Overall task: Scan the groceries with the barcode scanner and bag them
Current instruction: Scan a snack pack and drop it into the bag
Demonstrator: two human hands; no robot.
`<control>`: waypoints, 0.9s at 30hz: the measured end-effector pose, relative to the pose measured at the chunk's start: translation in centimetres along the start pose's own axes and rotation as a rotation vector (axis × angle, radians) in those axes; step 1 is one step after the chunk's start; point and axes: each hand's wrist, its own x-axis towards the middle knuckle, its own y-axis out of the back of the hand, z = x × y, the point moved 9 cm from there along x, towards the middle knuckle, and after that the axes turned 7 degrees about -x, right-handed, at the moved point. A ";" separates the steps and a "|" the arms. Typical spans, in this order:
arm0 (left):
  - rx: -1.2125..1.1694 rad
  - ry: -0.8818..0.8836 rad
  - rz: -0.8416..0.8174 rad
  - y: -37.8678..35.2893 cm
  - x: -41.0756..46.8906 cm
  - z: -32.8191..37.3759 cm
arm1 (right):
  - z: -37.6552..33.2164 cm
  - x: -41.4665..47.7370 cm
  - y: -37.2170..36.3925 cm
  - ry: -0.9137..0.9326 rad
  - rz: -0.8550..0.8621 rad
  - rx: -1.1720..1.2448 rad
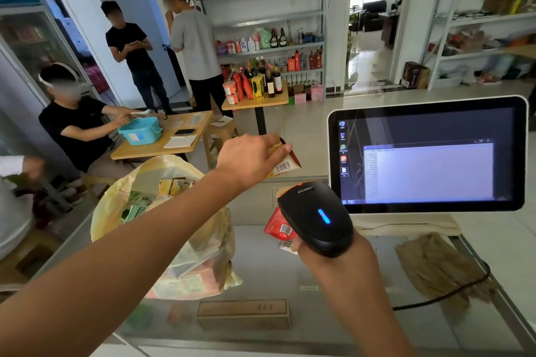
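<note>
My left hand (249,158) grips a small yellow and red snack packet (285,164) in the air above the counter, its barcode label turned toward me. Below and to the right, my right hand (333,252) holds the black barcode scanner (314,216), whose blue light is lit and whose head points up at the packet. A red packet (278,226) with a barcode lies on the glass counter (261,269) just left of the scanner. The yellowish plastic bag (174,229) stands open at the left, holding several packaged groceries.
A white-framed monitor (429,153) stands at the right of the counter, with a brown cloth (441,266) and a black cable in front of it. Three people are at the far left, by wooden tables. Stocked shelves line the back wall.
</note>
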 end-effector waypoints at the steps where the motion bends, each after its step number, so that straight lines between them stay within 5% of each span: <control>1: 0.003 0.001 -0.006 -0.1 0.1 -0.1 | 0.1 0.0 0.0 0.001 0.002 0.004; 7: -0.029 0.077 0.016 0.2 -0.3 -1.1 | 0.4 0.4 -0.3 0.010 0.012 0.053; 12: -0.198 0.304 0.066 1.8 -2.8 -5.9 | -0.3 1.1 -3.1 0.064 -0.017 0.083; 20: -0.442 0.755 0.134 5.8 -12.0 -18.0 | -2.5 -0.1 -14.6 0.078 -0.303 0.239; 24: -0.819 0.960 0.310 5.7 -15.3 -24.1 | -3.6 0.2 -17.4 0.127 -0.280 0.229; 27: -0.876 1.009 0.256 4.3 -15.4 -26.5 | -4.0 1.2 -18.5 0.125 -0.257 0.197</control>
